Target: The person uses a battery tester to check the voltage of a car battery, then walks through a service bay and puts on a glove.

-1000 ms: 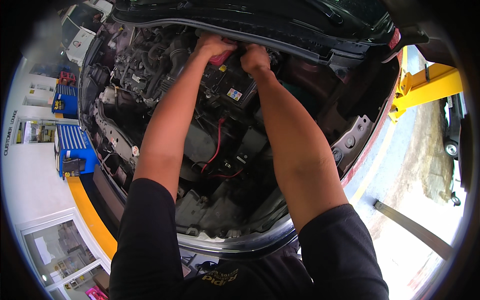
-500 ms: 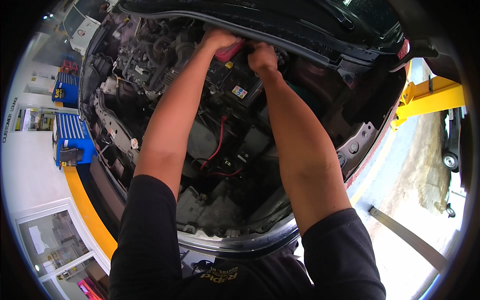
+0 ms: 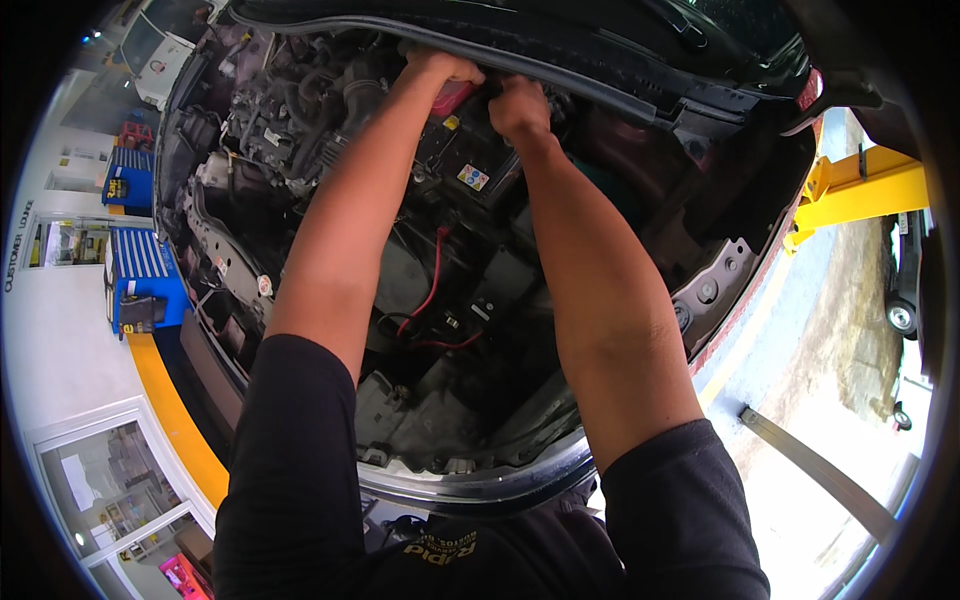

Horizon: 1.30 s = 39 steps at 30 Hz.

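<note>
Both my arms reach deep into an open engine bay, up to the far edge below the windscreen. My left hand (image 3: 443, 68) is curled at a red plastic cover (image 3: 455, 97) on the far end of a black car battery (image 3: 465, 150). Just to its right, my right hand (image 3: 520, 106) is closed in a fist-like grip over the battery's far right corner. The fingertips of both hands are hidden, and what they grip does not show. Coloured warning stickers (image 3: 473, 177) mark the battery's top, with a small yellow tab nearby.
A red cable (image 3: 436, 275) loops loosely across the nearer bay. The engine (image 3: 300, 130) with its hoses fills the left side. Close to my body runs the car's front edge (image 3: 480, 487). A yellow lift arm (image 3: 860, 190) stands at right, blue tool cabinets (image 3: 145, 265) at left.
My right hand has shifted slightly left and its fist has turned a little. The left hand stays by the red cover, and the whole view has tipped slightly.
</note>
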Available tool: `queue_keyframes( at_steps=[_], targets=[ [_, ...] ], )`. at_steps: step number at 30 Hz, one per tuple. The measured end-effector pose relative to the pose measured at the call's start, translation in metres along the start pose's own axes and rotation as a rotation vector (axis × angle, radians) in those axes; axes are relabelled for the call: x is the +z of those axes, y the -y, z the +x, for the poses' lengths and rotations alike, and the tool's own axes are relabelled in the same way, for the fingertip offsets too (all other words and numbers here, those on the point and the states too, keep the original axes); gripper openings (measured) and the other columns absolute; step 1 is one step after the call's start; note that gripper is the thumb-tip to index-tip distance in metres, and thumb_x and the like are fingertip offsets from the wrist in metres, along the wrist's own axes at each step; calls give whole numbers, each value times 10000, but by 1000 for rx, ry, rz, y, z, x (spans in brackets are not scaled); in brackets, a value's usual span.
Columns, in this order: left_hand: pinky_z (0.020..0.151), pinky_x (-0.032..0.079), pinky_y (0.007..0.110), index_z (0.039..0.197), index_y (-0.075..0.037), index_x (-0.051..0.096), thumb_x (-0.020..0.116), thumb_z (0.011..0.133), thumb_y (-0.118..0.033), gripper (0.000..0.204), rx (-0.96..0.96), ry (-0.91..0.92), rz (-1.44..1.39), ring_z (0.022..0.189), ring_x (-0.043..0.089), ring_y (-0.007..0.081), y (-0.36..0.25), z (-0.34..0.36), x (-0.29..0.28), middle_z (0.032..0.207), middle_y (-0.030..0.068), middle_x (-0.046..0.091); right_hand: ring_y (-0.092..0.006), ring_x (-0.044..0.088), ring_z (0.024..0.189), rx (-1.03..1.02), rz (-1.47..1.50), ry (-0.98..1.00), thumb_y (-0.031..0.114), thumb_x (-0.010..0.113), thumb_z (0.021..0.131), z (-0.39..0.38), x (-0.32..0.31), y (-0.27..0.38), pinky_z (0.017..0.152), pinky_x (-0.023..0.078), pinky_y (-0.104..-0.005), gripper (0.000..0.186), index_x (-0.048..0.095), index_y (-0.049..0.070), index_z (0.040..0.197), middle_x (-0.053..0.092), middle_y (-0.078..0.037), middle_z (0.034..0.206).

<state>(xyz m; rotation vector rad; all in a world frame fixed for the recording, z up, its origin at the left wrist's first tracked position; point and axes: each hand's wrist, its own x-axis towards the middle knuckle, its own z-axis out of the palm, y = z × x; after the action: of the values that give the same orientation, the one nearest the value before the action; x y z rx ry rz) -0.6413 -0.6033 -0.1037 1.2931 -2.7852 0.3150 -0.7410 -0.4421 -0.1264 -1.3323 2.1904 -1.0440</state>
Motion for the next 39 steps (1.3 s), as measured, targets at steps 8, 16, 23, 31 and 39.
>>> queue_keyframes(
  at_steps=[8,16,23,31,39],
  targets=[
    [1172,386,453,1447,-245,597,814,724,-611,839,71,-62,28,1426,475,307,6,4,17,1510,87,554,-404,599,1242,-12,-21,48,116,594,840,4,1,1,1075,485,-473,465,692,191,1288,667,-203,1291],
    [1132,420,436,1387,-222,645,785,752,-624,764,71,62,-59,1364,530,302,-8,11,11,1449,94,602,-404,602,1236,-17,-28,-15,139,590,849,8,7,-7,1080,483,-465,469,687,188,1305,668,-220,1278],
    [1096,449,421,1335,-202,687,759,776,-635,710,89,268,-192,1309,578,298,0,11,7,1396,100,645,-401,603,1238,-35,-78,-5,144,594,849,8,12,-8,1078,483,-469,469,685,195,1306,675,-206,1279],
    [997,513,397,1273,-177,729,734,808,-647,661,141,399,-461,1201,649,276,38,10,-4,1322,99,695,-389,611,1242,-24,-54,54,116,600,833,9,13,-4,1082,483,-467,503,683,224,1318,681,-179,1290],
    [963,584,427,1189,-71,676,666,983,-294,304,-403,147,-1658,1060,673,274,43,-48,-50,1142,100,694,-386,617,1238,-49,-20,18,83,592,821,8,7,-7,1088,486,-451,539,679,243,1328,689,-151,1292]
  ],
)
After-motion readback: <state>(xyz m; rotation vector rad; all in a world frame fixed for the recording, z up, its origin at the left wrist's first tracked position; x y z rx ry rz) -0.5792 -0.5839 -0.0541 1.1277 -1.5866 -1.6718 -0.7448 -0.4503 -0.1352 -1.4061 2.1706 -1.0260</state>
